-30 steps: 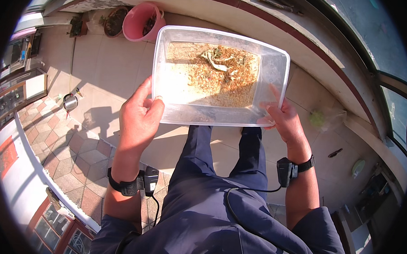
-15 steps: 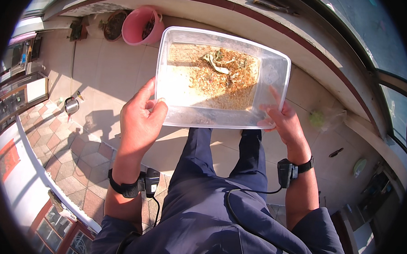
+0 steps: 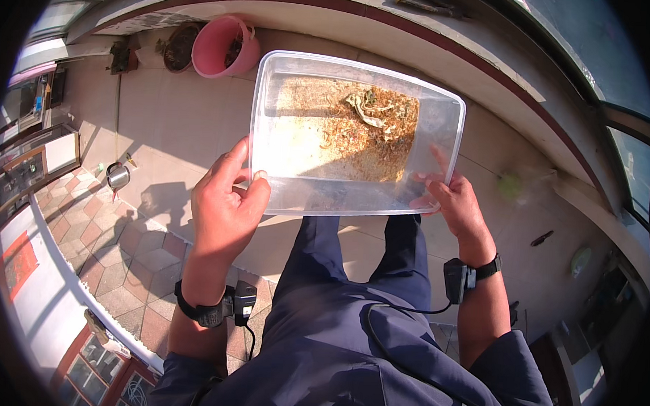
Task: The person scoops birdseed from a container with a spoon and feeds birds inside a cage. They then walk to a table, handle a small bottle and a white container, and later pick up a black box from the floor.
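A clear plastic box [image 3: 303, 200], open at the top, is held up in front of me above my legs. My left hand [image 3: 231, 202] grips its left wall, thumb over the rim and fingers outside. On the opposite side my right hand [image 3: 452, 205] clasps the lower right corner, its fingers showing through the see-through wall. Loose brown and tan bedding [image 3: 363, 150] lies on the box's floor, heaped toward the right. A pale, shrivelled leafy scrap [image 3: 369, 112] rests on top of it. Sunlight whitens the left part of the floor inside.
Beyond the box, a pink bucket [image 3: 215, 53] stands by the wall beside a brown plant pot [image 3: 179, 48]. A metal pot [image 3: 117, 173] sits on the floor at left, near hexagonal paving [image 3: 137, 267]. A low ledge [image 3: 419, 40] curves along the far and right sides.
The bedding and leafy scrap have shifted right inside the box, baring more of its floor at left. The box sits slightly lower in view, with both hands still on it.
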Demonstrator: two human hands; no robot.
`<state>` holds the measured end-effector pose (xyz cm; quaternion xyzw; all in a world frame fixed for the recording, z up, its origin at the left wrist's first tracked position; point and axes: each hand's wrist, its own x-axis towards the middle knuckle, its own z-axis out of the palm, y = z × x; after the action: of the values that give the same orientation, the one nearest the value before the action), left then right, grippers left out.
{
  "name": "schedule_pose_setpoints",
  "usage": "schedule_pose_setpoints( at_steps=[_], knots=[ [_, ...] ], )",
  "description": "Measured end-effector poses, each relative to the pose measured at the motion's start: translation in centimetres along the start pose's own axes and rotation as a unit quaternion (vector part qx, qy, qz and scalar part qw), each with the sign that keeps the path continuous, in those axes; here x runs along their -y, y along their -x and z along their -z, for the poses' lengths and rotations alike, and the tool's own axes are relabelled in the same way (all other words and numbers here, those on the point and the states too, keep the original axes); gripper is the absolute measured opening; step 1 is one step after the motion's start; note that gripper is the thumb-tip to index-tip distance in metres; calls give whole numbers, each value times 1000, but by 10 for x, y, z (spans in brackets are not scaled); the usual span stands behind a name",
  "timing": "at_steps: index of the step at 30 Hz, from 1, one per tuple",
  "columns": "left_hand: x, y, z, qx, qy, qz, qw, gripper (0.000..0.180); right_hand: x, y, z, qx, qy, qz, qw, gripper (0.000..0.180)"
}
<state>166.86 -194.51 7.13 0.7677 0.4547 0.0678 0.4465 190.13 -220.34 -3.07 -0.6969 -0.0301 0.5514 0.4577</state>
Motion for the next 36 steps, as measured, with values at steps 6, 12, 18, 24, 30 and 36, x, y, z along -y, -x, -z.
schedule_pose_setpoints(
  at_steps=[6,12,18,24,30,36],
  knots=[
    [-2,2,3,1,4,-14,1000,54,-8,2,5,13,-16,27,999,68],
    [-1,1,4,3,18,-20,1000,54,-5,5,1,4,-26,21,999,66],
    [-1,1,9,11,22,-26,999,55,-2,12,-2,-11,-33,15,999,66],
    [1,0,10,9,33,-38,999,56,-4,15,-3,-18,-49,-3,999,67],
    [5,-1,12,9,35,-36,999,56,5,24,-7,-16,-54,-5,998,67],
    [3,-1,14,7,30,-37,999,54,10,29,-10,-26,-41,-4,999,66]
  ],
)
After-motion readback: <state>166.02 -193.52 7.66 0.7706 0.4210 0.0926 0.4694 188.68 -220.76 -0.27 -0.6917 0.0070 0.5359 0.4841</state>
